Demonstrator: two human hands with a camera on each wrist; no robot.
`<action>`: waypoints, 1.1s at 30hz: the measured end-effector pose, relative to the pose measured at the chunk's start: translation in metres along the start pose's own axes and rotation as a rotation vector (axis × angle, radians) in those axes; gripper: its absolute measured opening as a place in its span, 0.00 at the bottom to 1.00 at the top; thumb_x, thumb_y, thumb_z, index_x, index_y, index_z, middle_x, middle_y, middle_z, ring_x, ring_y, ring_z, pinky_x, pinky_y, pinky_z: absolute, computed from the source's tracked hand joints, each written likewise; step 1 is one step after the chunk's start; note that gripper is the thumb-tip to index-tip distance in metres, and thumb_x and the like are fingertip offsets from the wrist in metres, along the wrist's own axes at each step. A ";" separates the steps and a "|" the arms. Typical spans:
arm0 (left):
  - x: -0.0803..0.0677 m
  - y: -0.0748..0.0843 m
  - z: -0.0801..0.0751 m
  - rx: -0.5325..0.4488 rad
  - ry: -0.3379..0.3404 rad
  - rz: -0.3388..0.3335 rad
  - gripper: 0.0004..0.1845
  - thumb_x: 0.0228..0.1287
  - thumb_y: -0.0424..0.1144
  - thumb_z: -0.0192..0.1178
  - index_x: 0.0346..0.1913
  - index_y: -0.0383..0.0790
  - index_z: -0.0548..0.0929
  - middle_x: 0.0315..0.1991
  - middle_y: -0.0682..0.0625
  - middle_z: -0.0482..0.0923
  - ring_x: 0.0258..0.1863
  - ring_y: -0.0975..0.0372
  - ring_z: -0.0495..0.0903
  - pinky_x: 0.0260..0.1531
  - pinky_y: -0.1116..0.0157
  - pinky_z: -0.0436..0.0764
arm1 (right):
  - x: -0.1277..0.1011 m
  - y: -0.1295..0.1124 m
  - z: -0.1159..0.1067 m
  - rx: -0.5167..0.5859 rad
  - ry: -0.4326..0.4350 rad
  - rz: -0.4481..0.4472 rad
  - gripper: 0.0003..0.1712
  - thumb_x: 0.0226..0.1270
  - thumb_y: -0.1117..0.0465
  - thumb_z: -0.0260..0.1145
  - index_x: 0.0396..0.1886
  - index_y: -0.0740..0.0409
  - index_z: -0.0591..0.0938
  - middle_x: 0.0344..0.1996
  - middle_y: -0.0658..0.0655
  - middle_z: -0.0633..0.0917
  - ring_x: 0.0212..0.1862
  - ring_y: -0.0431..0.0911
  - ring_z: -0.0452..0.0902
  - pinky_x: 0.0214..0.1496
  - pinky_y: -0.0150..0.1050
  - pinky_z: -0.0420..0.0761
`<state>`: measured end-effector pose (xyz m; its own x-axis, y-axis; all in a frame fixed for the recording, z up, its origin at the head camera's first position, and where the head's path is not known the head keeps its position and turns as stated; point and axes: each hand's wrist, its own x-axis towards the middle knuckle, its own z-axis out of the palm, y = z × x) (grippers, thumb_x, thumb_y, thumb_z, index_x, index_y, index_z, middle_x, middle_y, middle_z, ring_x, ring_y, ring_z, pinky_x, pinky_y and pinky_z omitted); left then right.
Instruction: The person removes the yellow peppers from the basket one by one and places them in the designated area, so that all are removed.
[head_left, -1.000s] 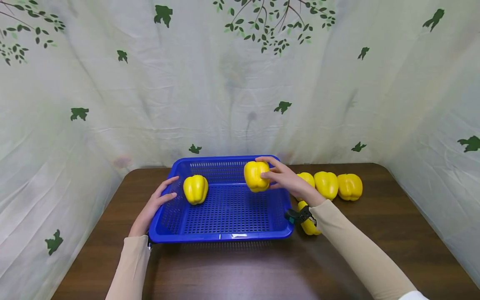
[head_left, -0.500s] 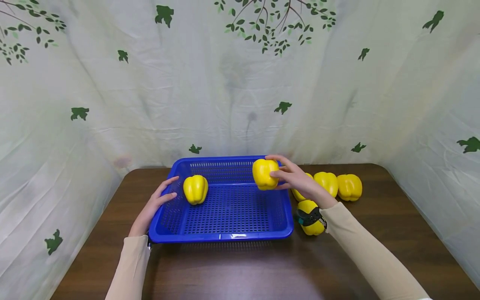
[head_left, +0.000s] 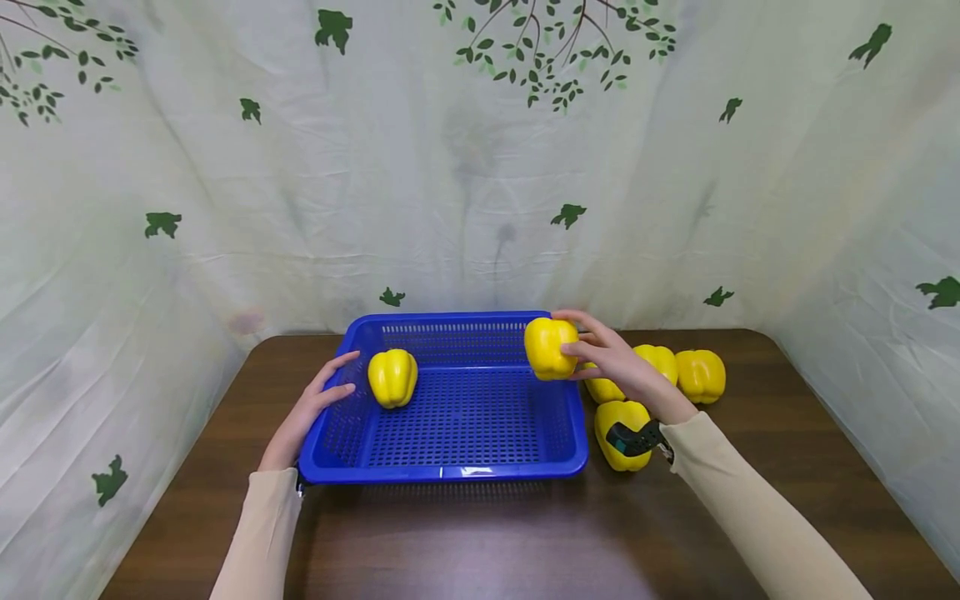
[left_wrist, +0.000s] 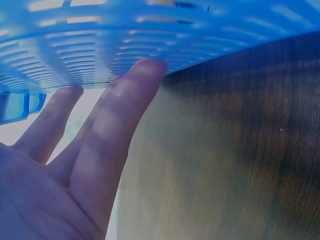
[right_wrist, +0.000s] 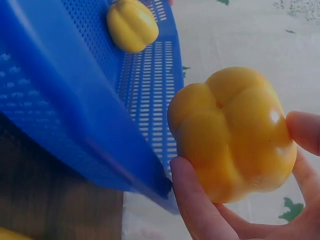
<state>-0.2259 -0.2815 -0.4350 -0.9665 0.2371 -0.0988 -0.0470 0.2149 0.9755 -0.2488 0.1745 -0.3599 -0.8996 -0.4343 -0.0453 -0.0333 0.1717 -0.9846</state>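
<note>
A yellow bell pepper (head_left: 550,348) is held in my right hand (head_left: 626,371), thumb on one side and fingers on the other, above the back right corner of the blue basket (head_left: 442,475). In the right wrist view the lobed end of this held pepper (right_wrist: 232,135) faces the camera, beside the basket wall. My left hand (head_left: 303,412) grips the basket's left rim; in the left wrist view its fingers (left_wrist: 112,125) lie against the slotted outer wall. Another yellow bell pepper (head_left: 392,378) lies inside the basket near its left wall.
Right of the basket, several more yellow bell peppers sit on the dark wooden table (head_left: 450,550): one pepper (head_left: 618,414) near the front, others such as the rightmost pepper (head_left: 701,376) in a row behind, partly covered by my right arm. A leaf-patterned curtain (head_left: 480,208) hangs behind.
My right hand has moved to the right with the bell pepper, from over the basket's interior to its right rim. The left hand and basket have stayed in place.
</note>
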 end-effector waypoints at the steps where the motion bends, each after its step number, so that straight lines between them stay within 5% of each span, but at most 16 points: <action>1: 0.000 0.000 0.000 0.004 0.001 0.001 0.30 0.74 0.46 0.46 0.75 0.53 0.52 0.75 0.47 0.38 0.61 0.40 0.60 0.51 0.52 0.71 | -0.001 0.001 -0.001 0.000 0.005 0.000 0.31 0.72 0.57 0.58 0.72 0.51 0.61 0.60 0.69 0.67 0.53 0.59 0.72 0.50 0.53 0.78; 25: -0.001 0.000 0.001 0.002 -0.007 -0.009 0.30 0.74 0.46 0.46 0.75 0.54 0.52 0.75 0.46 0.39 0.60 0.38 0.61 0.51 0.52 0.72 | -0.038 0.021 -0.040 -0.045 0.076 0.009 0.31 0.72 0.56 0.57 0.72 0.49 0.60 0.54 0.69 0.70 0.47 0.57 0.74 0.50 0.52 0.78; 33: -0.001 -0.001 0.000 0.015 -0.006 -0.001 0.30 0.74 0.47 0.46 0.75 0.54 0.52 0.75 0.46 0.38 0.61 0.38 0.60 0.52 0.49 0.71 | -0.053 0.029 -0.052 -0.016 0.080 0.006 0.31 0.73 0.57 0.56 0.72 0.50 0.59 0.61 0.70 0.64 0.49 0.58 0.71 0.55 0.60 0.72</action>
<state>-0.2246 -0.2818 -0.4357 -0.9648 0.2428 -0.1013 -0.0444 0.2292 0.9724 -0.2250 0.2484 -0.3774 -0.9317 -0.3614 -0.0371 -0.0341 0.1887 -0.9814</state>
